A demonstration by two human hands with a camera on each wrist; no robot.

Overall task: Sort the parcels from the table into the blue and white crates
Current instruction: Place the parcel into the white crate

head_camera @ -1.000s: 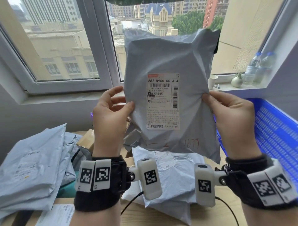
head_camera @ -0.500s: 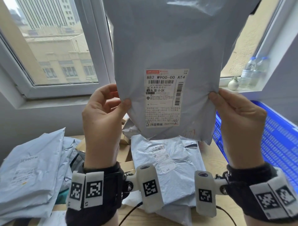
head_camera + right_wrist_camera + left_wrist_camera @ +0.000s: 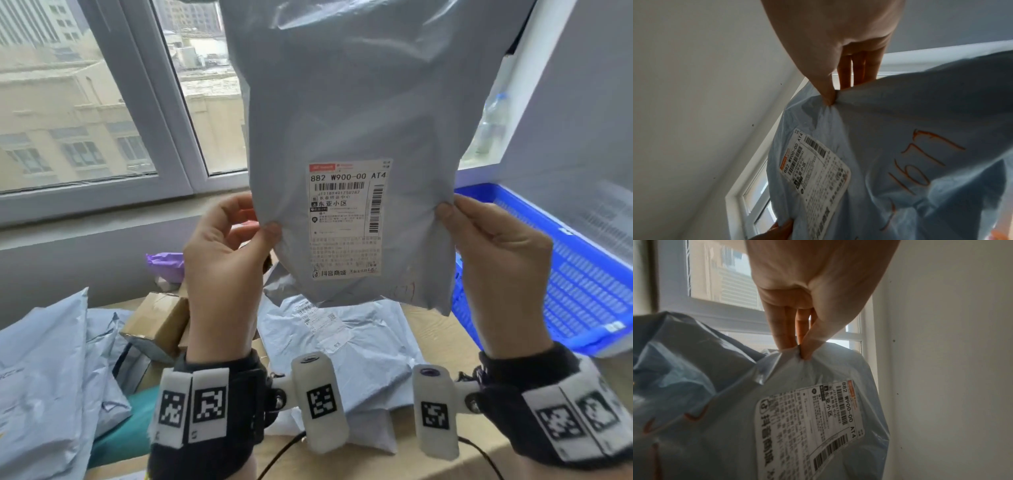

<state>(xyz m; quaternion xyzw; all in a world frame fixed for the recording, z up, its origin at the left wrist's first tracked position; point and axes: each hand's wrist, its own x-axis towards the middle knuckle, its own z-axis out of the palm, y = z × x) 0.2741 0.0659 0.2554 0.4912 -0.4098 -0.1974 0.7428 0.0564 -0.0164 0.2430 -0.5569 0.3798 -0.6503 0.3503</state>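
Hanging upright, label facing viewer: grey parcel (image 3: 346, 102)

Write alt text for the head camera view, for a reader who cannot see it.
Two hands hold up a grey parcel before a window, its shipping label facing the camera; the left hand and right hand each pinch a side edge. More parcels lie on the table below, with a blue crate at right.

grey parcel (image 3: 349, 113): top cut off by frame edge | water bottle (image 3: 493, 123): partly hidden behind it, blurred | label (image 3: 346, 219): fine print unreadable
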